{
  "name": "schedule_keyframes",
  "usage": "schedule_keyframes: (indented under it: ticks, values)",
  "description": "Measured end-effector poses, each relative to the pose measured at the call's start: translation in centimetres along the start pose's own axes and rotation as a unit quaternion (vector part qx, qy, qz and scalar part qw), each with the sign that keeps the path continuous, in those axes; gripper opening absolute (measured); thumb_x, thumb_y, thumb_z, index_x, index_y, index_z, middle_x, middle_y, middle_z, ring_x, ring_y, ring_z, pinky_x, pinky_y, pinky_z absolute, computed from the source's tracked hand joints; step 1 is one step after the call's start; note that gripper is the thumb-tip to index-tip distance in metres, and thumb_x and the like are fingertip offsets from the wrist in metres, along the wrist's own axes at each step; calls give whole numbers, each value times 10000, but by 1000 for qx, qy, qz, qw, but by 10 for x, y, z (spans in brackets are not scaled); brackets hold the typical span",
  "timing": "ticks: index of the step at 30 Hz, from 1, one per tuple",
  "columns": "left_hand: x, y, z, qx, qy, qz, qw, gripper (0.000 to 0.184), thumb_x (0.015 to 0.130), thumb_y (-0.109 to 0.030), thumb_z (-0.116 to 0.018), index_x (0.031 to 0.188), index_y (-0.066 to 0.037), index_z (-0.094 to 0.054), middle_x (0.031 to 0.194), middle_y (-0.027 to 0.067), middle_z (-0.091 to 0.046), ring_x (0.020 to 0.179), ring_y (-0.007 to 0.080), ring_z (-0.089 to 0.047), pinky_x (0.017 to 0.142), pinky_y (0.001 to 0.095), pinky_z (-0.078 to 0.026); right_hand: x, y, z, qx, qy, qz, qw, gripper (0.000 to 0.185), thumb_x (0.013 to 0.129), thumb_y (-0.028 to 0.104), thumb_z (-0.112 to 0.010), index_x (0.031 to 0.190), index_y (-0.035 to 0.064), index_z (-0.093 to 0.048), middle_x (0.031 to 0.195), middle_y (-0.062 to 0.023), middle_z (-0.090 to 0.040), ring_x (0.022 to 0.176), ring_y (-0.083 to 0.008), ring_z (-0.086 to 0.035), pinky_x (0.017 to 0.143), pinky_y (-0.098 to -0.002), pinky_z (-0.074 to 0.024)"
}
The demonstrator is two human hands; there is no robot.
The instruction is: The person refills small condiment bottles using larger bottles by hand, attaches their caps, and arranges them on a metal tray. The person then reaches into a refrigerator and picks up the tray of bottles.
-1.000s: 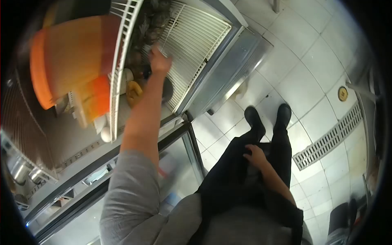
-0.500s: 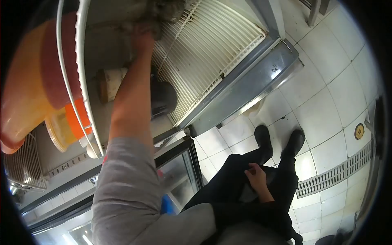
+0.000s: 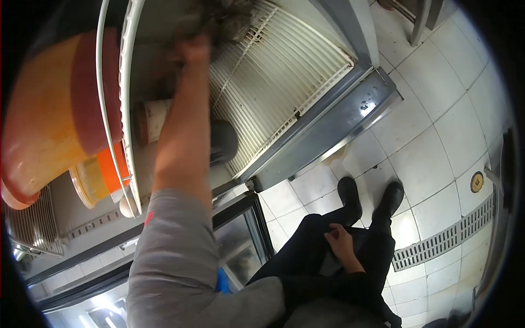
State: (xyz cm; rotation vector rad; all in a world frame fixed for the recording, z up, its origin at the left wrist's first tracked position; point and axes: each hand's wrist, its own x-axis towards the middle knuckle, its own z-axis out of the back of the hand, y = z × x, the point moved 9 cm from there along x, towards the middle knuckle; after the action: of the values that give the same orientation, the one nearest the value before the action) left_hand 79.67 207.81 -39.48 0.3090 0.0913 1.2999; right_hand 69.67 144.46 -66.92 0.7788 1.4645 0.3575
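Observation:
My left hand reaches deep into a refrigerator, beside dark, crumpled bagged items at the top. Its fingers are blurred and in shadow, so whether they grip anything is hidden. Below it, partly behind my forearm, are a pale jar and a dark round container on the wire shelf. My right hand hangs over my dark trousers, fingers slightly bent and apart, with nothing in it.
Left of the arm, a white wire rack edge stands before a large orange and maroon container and a yellow tub. The refrigerator's metal edge runs diagonally. A drain grate crosses the tiled floor.
Since a second ago, my left hand has moved further up and deeper into the refrigerator, toward the bagged items. The view has shifted closer to the shelves. My right hand stays near my thighs.

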Motion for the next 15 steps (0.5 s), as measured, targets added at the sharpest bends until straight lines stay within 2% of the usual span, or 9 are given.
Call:
schedule_keyframes:
  ticks: [1, 3, 5, 6, 9, 12, 14, 15]
  values:
    - [-6, -38, 0, -118, -100, -110, 982, 642, 850, -519, -536, 1355, -126, -476, 1306, 154, -555, 1205, 326, -522, 1011, 478, -395, 0, -1, 0, -1, 3, -5, 1000, 405, 776, 191, -732, 1136, 58, -604, 819, -93, -679, 758, -212, -659, 721, -327, -516]
    - [-2, -71, -37, -20, -128, -179, 975, 764, 788, -603, -578, 1353, -101, -468, 1335, 158, -526, 1219, 343, -498, 1051, 439, -361, -1, -3, 1, -4, 8, -14, 1000, 403, 779, 191, -731, 1137, 57, -603, 817, -94, -680, 758, -211, -660, 721, -327, -516]
    - [10, -62, -57, -98, -115, -96, 984, 741, 795, -591, -583, 1343, -103, -477, 1366, 151, -500, 1243, 343, -477, 1065, 427, -352, 0, -3, 3, -4, 4, -11, 1000, 405, 780, 192, -731, 1140, 58, -602, 817, -95, -680, 761, -213, -662, 723, -327, -517]
    - [14, -53, -64, -96, -55, -68, 992, 703, 810, -563, -583, 1344, -117, -482, 1381, 145, -486, 1256, 341, -467, 1065, 443, -351, -2, -3, 4, -4, 3, -10, 1000, 406, 781, 192, -731, 1141, 58, -601, 817, -96, -680, 762, -214, -663, 723, -327, -517]
    - [19, -6, -53, 22, 26, -35, 999, 579, 843, -470, -583, 1318, -144, -523, 1356, 137, -514, 1235, 297, -502, 1034, 436, -390, -1, -4, 4, 10, -2, -3, 1000, 419, 771, 222, -737, 1130, 50, -609, 819, -102, -678, 754, -241, -659, 718, -355, -516]
    - [26, 72, -31, 211, 77, 5, 974, 464, 876, -376, -584, 1292, -172, -564, 1330, 130, -543, 1214, 253, -536, 1003, 429, -428, 2, -3, 5, -1, -4, 4, 1000, 414, 774, 231, -733, 1124, 49, -608, 822, -102, -679, 755, -245, -659, 721, -356, -516]
    - [28, 113, -9, 284, 85, 7, 955, 387, 939, -339, -491, 1193, -82, -629, 1237, 148, -602, 1109, 330, -589, 902, 450, -479, 4, -2, 5, -5, -4, 8, 1000, 413, 775, 236, -731, 1122, 50, -607, 823, -103, -680, 757, -248, -660, 725, -357, -517]
    - [32, 141, 4, 222, 42, 22, 974, 384, 939, -338, -492, 1195, -89, -631, 1251, 147, -594, 1126, 329, -579, 916, 439, -474, 6, -1, 3, -6, -3, 11, 1000, 413, 776, 238, -730, 1121, 50, -606, 824, -104, -680, 759, -249, -661, 727, -358, -517]
